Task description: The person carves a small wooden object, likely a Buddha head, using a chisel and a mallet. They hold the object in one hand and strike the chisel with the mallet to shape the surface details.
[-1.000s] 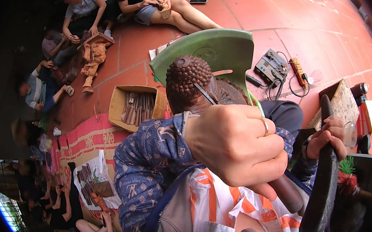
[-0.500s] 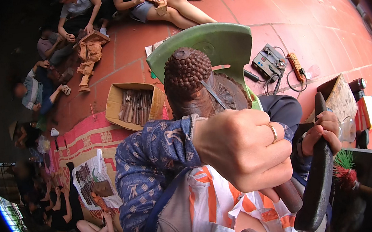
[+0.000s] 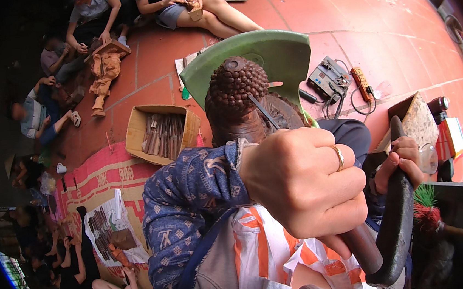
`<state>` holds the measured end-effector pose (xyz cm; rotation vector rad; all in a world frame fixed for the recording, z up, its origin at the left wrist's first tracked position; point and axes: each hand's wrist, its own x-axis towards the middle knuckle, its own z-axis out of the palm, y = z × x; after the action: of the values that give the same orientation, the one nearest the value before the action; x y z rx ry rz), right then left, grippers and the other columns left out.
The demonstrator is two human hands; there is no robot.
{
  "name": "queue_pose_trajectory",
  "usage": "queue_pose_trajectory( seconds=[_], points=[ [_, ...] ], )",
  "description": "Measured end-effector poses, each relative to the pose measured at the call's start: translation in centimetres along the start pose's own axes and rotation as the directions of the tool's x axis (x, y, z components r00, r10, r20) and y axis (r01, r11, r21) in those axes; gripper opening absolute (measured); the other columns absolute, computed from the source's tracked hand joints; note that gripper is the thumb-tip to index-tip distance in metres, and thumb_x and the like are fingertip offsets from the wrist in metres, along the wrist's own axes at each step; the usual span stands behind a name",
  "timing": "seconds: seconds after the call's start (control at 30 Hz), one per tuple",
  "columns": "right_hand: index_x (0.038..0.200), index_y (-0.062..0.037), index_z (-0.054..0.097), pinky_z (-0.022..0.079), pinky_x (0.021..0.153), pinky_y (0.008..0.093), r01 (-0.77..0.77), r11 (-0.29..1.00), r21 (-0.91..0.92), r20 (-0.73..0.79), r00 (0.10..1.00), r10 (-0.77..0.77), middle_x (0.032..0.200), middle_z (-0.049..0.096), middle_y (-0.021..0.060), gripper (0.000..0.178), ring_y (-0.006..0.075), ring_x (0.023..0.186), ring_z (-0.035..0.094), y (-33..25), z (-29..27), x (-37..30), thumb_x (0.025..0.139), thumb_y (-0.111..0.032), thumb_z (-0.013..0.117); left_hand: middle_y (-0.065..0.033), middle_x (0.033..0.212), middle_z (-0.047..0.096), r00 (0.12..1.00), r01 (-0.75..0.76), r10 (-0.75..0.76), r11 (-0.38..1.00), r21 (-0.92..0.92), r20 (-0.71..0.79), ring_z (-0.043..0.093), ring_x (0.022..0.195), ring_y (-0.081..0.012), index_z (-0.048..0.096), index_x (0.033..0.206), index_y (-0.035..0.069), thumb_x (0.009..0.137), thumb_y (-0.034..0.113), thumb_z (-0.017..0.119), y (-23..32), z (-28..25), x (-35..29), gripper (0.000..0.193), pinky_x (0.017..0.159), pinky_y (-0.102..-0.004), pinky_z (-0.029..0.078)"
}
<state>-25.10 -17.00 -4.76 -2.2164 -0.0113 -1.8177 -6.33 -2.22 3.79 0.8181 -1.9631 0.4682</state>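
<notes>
A dark brown carved wooden head with rows of round knobs on top sits in front of me. My left hand is a closed fist, back uppermost, round a chisel. Its flat metal blade reaches the side of the carving, while its round wooden handle sticks out below the fist. A long, dark, bent wooden mallet is gripped in my right hand. The mallet's lower end lies against the butt of the chisel handle. My left fist hides the chisel's middle.
Behind the carving stands a green plastic chair. To the left are a cardboard box of chisels and a paper sheet with more tools. A control box and orange power strip lie at right. Several people work beyond.
The mallet end and the chisel butt have come together, where a small gap showed before. My view has shifted slightly. Both hands keep their grips.
</notes>
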Motion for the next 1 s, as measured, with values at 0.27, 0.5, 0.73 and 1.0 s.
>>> queue_pose_trajectory(
  seconds=[0.27, 0.5, 0.73, 1.0],
  points=[
    [0.091, -0.0098, 0.035, 0.044, 0.058, 0.0386, 0.106, 0.991, -0.076, 0.014, 0.994, -0.105, 0.069, 0.044, 0.0075, 0.027, 0.0207, 0.06, 0.043, -1.0, -2.0, 2.8, 0.093, -0.018, 0.061, 0.0027, 0.052, 0.036, 0.965, -0.107, 0.083, 0.991, -0.084, -0.247, 0.031, 0.04, -0.0086, 0.05, 0.065, 0.006, 0.061, 0.029, 0.063, 0.0, 0.4, -0.3, 0.026, 0.038, -0.0238, 0.017],
    [0.097, -0.011, 0.037, 0.042, 0.056, 0.0383, 0.263, 0.954, -0.144, 0.094, 0.963, -0.251, 0.07, 0.043, 0.0063, 0.019, 0.0185, 0.061, 0.041, -2.7, -3.9, 5.0, 0.093, -0.01, 0.055, 0.0022, 0.055, 0.039, 0.961, -0.165, 0.123, 0.974, -0.156, -0.249, 0.034, 0.043, -0.0085, 0.051, 0.066, 0.007, 0.052, 0.019, 0.061, -0.2, -0.6, -0.8, 0.021, 0.039, -0.0237, 0.019],
    [0.101, -0.009, 0.036, 0.045, 0.056, 0.0397, 0.361, 0.825, -0.434, 0.167, 0.933, -0.32, 0.073, 0.044, 0.008, 0.021, 0.0187, 0.06, 0.043, -4.4, -5.1, 6.5, 0.09, 0.0, 0.051, 0.0021, 0.057, 0.04, 0.963, -0.191, 0.16, 0.972, -0.135, -0.215, 0.037, 0.045, -0.0089, 0.052, 0.068, 0.006, 0.048, 0.02, 0.058, -0.5, -0.5, -1.0, 0.025, 0.039, -0.0238, 0.022],
    [0.105, -0.0102, 0.035, 0.047, 0.061, 0.0446, 0.336, 0.902, -0.271, 0.204, 0.936, -0.287, 0.078, 0.045, 0.0095, 0.025, 0.0199, 0.062, 0.046, -4.1, -6.3, 6.6, 0.091, 0.001, 0.053, 0.0025, 0.058, 0.039, 0.972, -0.182, 0.161, 0.976, -0.116, -0.172, 0.04, 0.046, -0.009, 0.053, 0.071, 0.007, 0.045, 0.022, 0.054, -0.6, -0.8, -0.9, 0.03, 0.039, -0.0237, 0.024]
  ],
)
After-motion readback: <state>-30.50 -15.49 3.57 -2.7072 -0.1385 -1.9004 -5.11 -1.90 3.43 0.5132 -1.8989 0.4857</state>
